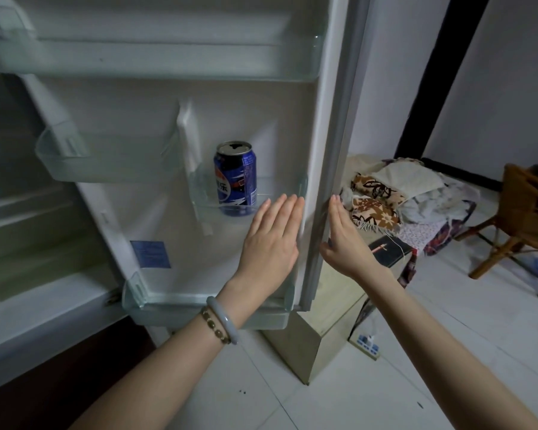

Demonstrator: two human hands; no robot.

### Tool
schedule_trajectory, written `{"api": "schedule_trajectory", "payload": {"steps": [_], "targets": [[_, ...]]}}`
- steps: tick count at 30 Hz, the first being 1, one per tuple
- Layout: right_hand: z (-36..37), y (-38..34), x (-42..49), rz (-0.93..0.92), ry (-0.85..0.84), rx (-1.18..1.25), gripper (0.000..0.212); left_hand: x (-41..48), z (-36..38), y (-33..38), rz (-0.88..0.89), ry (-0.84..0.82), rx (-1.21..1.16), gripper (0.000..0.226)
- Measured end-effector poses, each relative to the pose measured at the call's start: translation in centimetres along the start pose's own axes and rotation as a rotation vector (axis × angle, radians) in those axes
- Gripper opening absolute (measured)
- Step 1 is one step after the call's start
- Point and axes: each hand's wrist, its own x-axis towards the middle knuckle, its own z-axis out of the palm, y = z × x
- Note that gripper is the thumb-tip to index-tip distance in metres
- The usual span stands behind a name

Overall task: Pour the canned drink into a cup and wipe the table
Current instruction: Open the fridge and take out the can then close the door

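At the door edge: your right hand [343, 240] lies along the outer edge of the open white refrigerator door [261, 119]. Its fingers are straight and pressed side by side, the thumb set apart toward the grey seal. It holds nothing, and you cannot tell how firmly it bears on the edge.
Left hand: your left hand [271, 237], with a pale stone bangle [227, 321] on the wrist, is flat over the door's inner lining. The fingers are straight and together and grasp nothing.
Can: the blue aluminium drink can [235, 178] stands upright just beyond your left fingertips, untouched.
Can top: a dark gap shows in the lid, so it may already be opened. Treat that as a guess.
Bin holding it: the can sits in the small clear plastic door bin [205, 193], toward the middle of it.
Other bins: there is a long clear upper shelf [168, 63], a small clear left bin [106, 162] and a clear bottom shelf [199, 311]. The can is the one item you can see in any of them.
Done: only the door is open and the can is within reach.
Left: you have yet to lift the can, pour it and wipe the table. No cup, table or wiping cloth is in view.
Beyond the door: a heap of patterned fabrics [401, 197], a brown wooden chair [525, 212] and a white power strip [365, 344] are on the pale tiled floor [448, 352].
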Motion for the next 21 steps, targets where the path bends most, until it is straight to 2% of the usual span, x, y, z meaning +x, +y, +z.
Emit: {"api": "schedule_trajectory", "payload": {"steps": [15,21], "targets": [[1.0,0.6,1.6,0.038,-0.015,-0.011,0.09,1.0,1.3,-0.1,-0.004,-0.051,0.023,0.078],[-0.1,0.6,1.3,0.0,-0.038,-0.059,0.081,0.7,0.5,-0.6,0.044,-0.031,-0.062,0.068]]}}
